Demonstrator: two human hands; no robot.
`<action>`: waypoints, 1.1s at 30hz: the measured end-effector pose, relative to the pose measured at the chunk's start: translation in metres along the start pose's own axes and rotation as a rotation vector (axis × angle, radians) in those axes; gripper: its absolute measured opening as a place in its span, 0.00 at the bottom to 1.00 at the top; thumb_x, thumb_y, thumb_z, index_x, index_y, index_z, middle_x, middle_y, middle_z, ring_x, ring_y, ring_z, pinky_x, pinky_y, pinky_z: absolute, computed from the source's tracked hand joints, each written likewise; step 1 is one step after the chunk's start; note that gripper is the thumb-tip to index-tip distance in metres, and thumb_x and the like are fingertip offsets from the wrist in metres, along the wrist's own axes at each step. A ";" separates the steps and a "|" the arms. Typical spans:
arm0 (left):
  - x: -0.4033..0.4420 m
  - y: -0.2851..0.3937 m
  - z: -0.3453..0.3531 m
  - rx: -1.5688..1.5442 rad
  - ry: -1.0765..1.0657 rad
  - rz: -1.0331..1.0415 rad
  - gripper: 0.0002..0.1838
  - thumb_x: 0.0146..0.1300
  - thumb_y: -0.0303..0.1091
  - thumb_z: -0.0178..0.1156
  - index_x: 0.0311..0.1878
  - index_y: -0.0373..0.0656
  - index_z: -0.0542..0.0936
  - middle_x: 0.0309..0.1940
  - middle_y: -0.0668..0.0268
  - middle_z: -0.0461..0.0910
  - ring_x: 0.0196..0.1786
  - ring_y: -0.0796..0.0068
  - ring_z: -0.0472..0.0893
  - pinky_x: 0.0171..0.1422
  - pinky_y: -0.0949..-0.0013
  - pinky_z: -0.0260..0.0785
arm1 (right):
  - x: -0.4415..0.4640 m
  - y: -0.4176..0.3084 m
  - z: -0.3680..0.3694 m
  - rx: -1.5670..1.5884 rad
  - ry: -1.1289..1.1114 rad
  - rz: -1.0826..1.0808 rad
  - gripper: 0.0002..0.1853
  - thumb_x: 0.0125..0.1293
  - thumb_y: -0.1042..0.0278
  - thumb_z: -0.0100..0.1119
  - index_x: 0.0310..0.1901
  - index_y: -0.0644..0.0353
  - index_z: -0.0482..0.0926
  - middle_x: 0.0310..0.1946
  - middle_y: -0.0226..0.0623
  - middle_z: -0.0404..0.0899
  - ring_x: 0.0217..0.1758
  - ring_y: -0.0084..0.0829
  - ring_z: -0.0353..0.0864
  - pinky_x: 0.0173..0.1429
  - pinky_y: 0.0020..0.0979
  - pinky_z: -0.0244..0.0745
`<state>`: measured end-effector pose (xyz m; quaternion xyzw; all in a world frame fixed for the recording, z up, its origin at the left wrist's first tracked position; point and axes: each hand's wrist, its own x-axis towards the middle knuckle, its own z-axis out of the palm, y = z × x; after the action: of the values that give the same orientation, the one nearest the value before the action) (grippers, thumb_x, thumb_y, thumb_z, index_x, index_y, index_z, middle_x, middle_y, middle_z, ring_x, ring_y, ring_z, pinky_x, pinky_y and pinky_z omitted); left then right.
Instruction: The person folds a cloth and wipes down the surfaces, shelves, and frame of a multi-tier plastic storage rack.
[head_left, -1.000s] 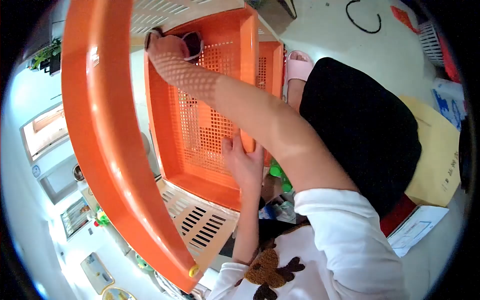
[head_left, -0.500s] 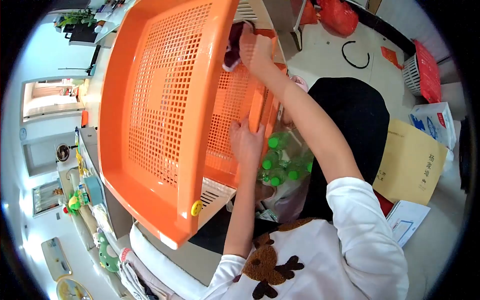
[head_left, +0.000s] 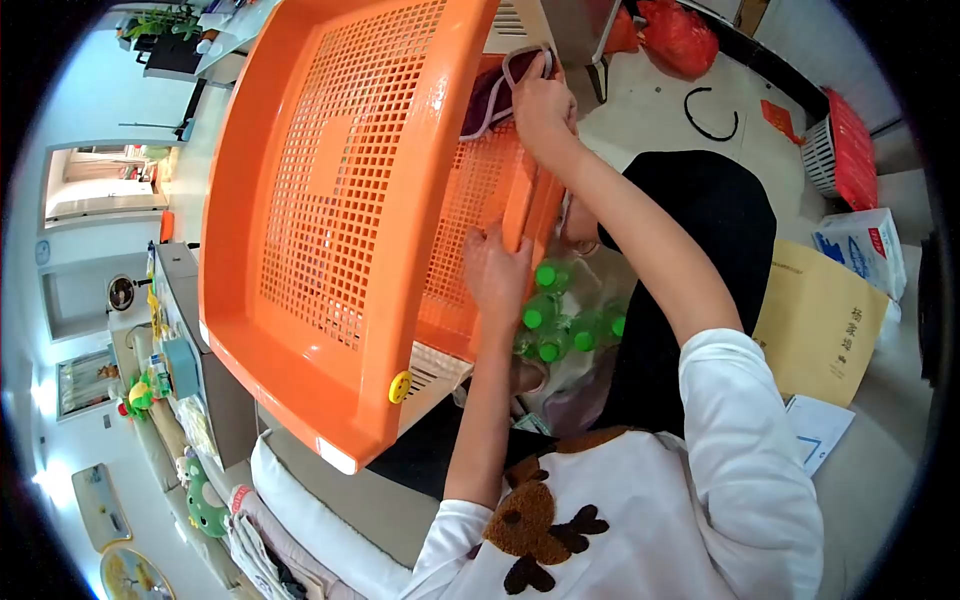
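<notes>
My right hand (head_left: 545, 105) pinches a dark maroon cloth piece with pale edging (head_left: 492, 98) near the top of the lower orange basket (head_left: 468, 210). My left hand (head_left: 497, 275) grips the rim of that same basket, its fingers wrapped over the front edge. Above and to the left stands the upper orange basket (head_left: 335, 170), with a grid of square holes and a yellow smiley sticker (head_left: 400, 387) on its corner. The upper basket hides part of the lower one and part of the cloth.
Green-capped plastic bottles (head_left: 570, 325) lie below the baskets. At the right are a yellow folder (head_left: 820, 325), a white packet (head_left: 862, 250) and a red-and-white basket (head_left: 848, 150). A red bag (head_left: 678, 38) and a black cord (head_left: 703, 120) lie on the floor.
My right hand has lifted the maroon cloth from deep in the lower basket toward its front edge. My left hand stays on the rim. The upper basket now appears face-on.
</notes>
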<state>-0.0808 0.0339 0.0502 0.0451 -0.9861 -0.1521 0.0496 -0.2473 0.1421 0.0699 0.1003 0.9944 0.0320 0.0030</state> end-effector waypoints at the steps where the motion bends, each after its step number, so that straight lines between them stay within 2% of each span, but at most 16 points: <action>1: 0.001 0.001 0.000 0.004 -0.015 -0.017 0.27 0.46 0.45 0.60 0.47 0.35 0.74 0.42 0.47 0.71 0.48 0.52 0.72 0.51 0.58 0.66 | -0.002 0.001 0.004 -0.027 0.051 -0.008 0.34 0.54 0.70 0.50 0.61 0.76 0.50 0.27 0.44 0.81 0.19 0.34 0.79 0.10 0.39 0.68; 5: 0.001 -0.002 0.002 -0.015 0.004 0.002 0.27 0.45 0.44 0.61 0.47 0.35 0.75 0.42 0.47 0.71 0.49 0.53 0.71 0.52 0.59 0.65 | 0.001 0.006 0.008 0.218 -0.071 0.033 0.34 0.54 0.69 0.50 0.61 0.77 0.52 0.29 0.46 0.80 0.21 0.34 0.80 0.14 0.37 0.70; 7: 0.001 -0.002 0.001 -0.027 -0.002 0.000 0.27 0.43 0.42 0.62 0.46 0.35 0.75 0.42 0.46 0.71 0.48 0.52 0.72 0.52 0.60 0.65 | 0.017 0.002 0.038 0.092 0.219 -0.111 0.34 0.54 0.68 0.50 0.59 0.79 0.53 0.30 0.48 0.80 0.23 0.34 0.81 0.20 0.35 0.72; 8: 0.001 -0.002 0.000 -0.018 -0.004 -0.006 0.27 0.43 0.42 0.62 0.46 0.35 0.75 0.42 0.46 0.71 0.48 0.52 0.72 0.52 0.60 0.65 | 0.005 0.007 0.016 0.164 0.179 -0.088 0.33 0.54 0.68 0.51 0.57 0.83 0.54 0.28 0.48 0.80 0.25 0.34 0.81 0.24 0.31 0.73; 9: 0.002 -0.002 0.000 -0.049 -0.032 -0.017 0.27 0.43 0.42 0.63 0.46 0.35 0.75 0.42 0.46 0.72 0.47 0.52 0.72 0.52 0.60 0.65 | 0.006 0.005 0.015 0.171 0.176 -0.092 0.33 0.54 0.68 0.51 0.57 0.83 0.54 0.28 0.48 0.80 0.25 0.34 0.81 0.24 0.31 0.73; 11: 0.004 -0.001 -0.002 -0.076 -0.052 -0.032 0.27 0.42 0.41 0.63 0.46 0.35 0.75 0.41 0.45 0.72 0.47 0.52 0.72 0.52 0.60 0.65 | 0.015 0.002 0.015 0.136 0.094 -0.070 0.40 0.54 0.65 0.54 0.61 0.80 0.47 0.33 0.43 0.80 0.26 0.29 0.81 0.18 0.31 0.71; 13: 0.003 -0.001 -0.003 -0.109 -0.014 0.024 0.27 0.43 0.41 0.63 0.46 0.33 0.75 0.41 0.45 0.72 0.46 0.51 0.72 0.52 0.59 0.65 | 0.016 0.000 0.022 0.193 0.147 -0.059 0.40 0.53 0.65 0.55 0.61 0.81 0.46 0.31 0.42 0.81 0.27 0.30 0.81 0.20 0.31 0.71; 15: 0.003 0.000 -0.004 -0.088 -0.017 0.011 0.27 0.43 0.41 0.63 0.46 0.33 0.75 0.41 0.45 0.72 0.46 0.51 0.72 0.52 0.59 0.65 | 0.014 0.000 0.023 0.252 0.249 -0.036 0.33 0.53 0.69 0.50 0.56 0.85 0.54 0.23 0.43 0.80 0.23 0.32 0.81 0.22 0.31 0.72; 23: 0.004 0.000 0.002 -0.002 0.010 0.035 0.28 0.44 0.43 0.62 0.46 0.33 0.75 0.46 0.43 0.71 0.50 0.50 0.71 0.55 0.59 0.64 | -0.002 0.004 0.019 0.268 0.298 0.017 0.32 0.53 0.69 0.51 0.55 0.84 0.56 0.22 0.41 0.80 0.23 0.33 0.81 0.21 0.33 0.73; 26: 0.005 0.001 0.001 -0.023 -0.049 0.002 0.28 0.44 0.44 0.62 0.46 0.33 0.75 0.48 0.42 0.70 0.50 0.50 0.71 0.56 0.59 0.63 | -0.006 0.007 0.036 0.113 0.292 0.024 0.30 0.52 0.70 0.52 0.53 0.84 0.59 0.22 0.41 0.80 0.23 0.33 0.81 0.22 0.32 0.74; 28: 0.005 -0.001 0.005 0.039 0.012 0.022 0.28 0.44 0.44 0.62 0.46 0.33 0.75 0.47 0.43 0.71 0.51 0.51 0.71 0.56 0.60 0.63 | -0.017 0.017 0.028 0.310 0.274 0.028 0.27 0.52 0.70 0.53 0.50 0.82 0.62 0.21 0.41 0.79 0.22 0.34 0.81 0.23 0.31 0.74; 31: 0.004 0.003 0.000 0.031 -0.028 -0.003 0.28 0.44 0.44 0.62 0.46 0.34 0.75 0.49 0.45 0.70 0.52 0.53 0.71 0.57 0.61 0.63 | -0.017 0.018 0.018 0.378 0.390 -0.050 0.26 0.51 0.71 0.54 0.49 0.80 0.63 0.18 0.41 0.78 0.21 0.35 0.80 0.22 0.30 0.74; 32: 0.005 0.003 0.000 0.029 -0.026 0.002 0.28 0.44 0.44 0.62 0.46 0.34 0.75 0.49 0.45 0.70 0.52 0.53 0.71 0.57 0.61 0.63 | -0.018 0.016 0.016 0.447 0.386 -0.025 0.24 0.51 0.70 0.54 0.48 0.76 0.65 0.16 0.41 0.77 0.20 0.37 0.80 0.21 0.33 0.74; 33: 0.007 0.003 0.002 0.033 -0.031 -0.002 0.28 0.44 0.45 0.62 0.46 0.34 0.75 0.48 0.46 0.71 0.52 0.53 0.71 0.57 0.60 0.63 | -0.017 0.017 0.013 0.446 0.391 -0.023 0.24 0.51 0.70 0.54 0.48 0.76 0.65 0.16 0.41 0.77 0.20 0.37 0.80 0.21 0.33 0.74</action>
<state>-0.0879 0.0362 0.0500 0.0446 -0.9891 -0.1365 0.0333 -0.2266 0.1565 0.0581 0.0793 0.9597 -0.1687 -0.2104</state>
